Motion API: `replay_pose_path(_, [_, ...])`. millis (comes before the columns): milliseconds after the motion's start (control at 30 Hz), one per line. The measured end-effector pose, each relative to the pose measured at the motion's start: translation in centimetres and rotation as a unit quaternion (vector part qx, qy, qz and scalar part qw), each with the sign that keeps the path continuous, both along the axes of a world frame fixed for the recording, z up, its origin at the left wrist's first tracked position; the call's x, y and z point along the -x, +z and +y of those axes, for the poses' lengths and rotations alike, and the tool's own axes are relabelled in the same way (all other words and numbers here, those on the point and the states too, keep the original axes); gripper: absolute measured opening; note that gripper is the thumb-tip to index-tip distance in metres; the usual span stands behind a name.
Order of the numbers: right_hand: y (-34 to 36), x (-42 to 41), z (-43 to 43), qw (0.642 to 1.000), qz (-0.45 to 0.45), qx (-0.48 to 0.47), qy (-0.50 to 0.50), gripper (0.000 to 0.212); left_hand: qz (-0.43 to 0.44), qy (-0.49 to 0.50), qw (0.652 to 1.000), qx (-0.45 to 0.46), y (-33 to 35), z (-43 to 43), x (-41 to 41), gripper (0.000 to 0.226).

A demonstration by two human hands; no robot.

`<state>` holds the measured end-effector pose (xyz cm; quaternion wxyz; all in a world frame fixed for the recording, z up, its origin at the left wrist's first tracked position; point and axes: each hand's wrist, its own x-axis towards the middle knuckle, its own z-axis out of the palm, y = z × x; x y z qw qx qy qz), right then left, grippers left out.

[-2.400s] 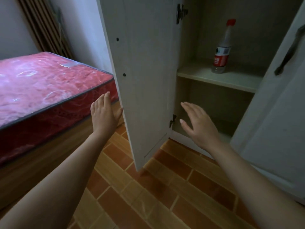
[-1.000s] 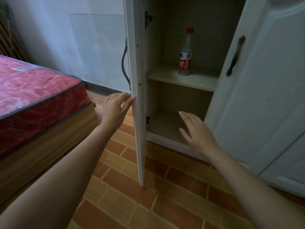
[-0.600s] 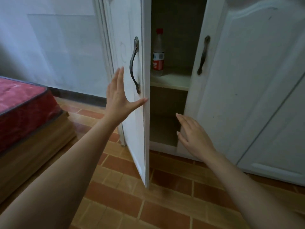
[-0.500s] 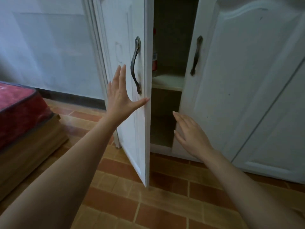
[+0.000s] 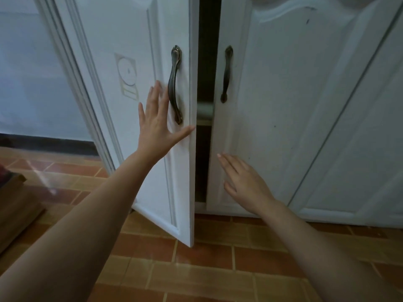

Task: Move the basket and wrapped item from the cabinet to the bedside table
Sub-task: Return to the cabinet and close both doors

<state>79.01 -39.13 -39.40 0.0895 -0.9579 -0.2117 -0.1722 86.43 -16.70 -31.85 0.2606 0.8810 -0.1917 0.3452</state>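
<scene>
Cabinet doors (image 5: 283, 110), white, smooth, panelled

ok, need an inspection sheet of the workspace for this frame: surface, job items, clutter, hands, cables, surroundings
surface: tiled floor, brown and tan; no bedside table in view
job's things: basket and wrapped item, nothing seen; cabinet gap is dark, only a shelf edge shows
clutter: nothing seen
hands: left hand open, flat against left door beside its handle; right hand open, by the lower right door, contact unclear
cables: nothing seen
surroundings: left door ajar, right door nearly shut; pale wall; wooden furniture corner at left edge
</scene>
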Motion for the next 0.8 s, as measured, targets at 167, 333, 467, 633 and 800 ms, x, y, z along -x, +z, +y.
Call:
replay_pose_path(167, [0.7, -2.5, 0.9, 0.999, -0.039, 0.010, 0.007, 0.059, -0.010, -0.031, 0.998, -0.053, 0.2, 1.0, -2.2, 0.072])
replay_pose_path(333, [2.6, -5.1, 1.5, 0.996, -0.087, 0.004, 0.011, 0.060, -0.024, -0.009, 0.993, -0.114, -0.2, 1.2, -4.7, 0.063])
replay_pose_path(467, [3.3, -7.6, 1.8, 0.993, -0.112, 0.039, 0.013, 0.063, -0.048, 0.009, 0.986, -0.160, -0.5, 1.4, -6.6, 0.070])
replay_pose_path(633, [2.8, -9.8, 1.7, 0.991, -0.120, 0.057, -0.018, 0.065, -0.067, 0.029, 0.973, -0.218, -0.8, 1.7, -8.7, 0.075])
replay_pose_path(800, [2.8, -11.2, 1.5, 0.988, -0.144, 0.047, -0.034, 0.073, -0.082, 0.031, 0.971, -0.224, -1.0, 1.2, -10.7, 0.076])
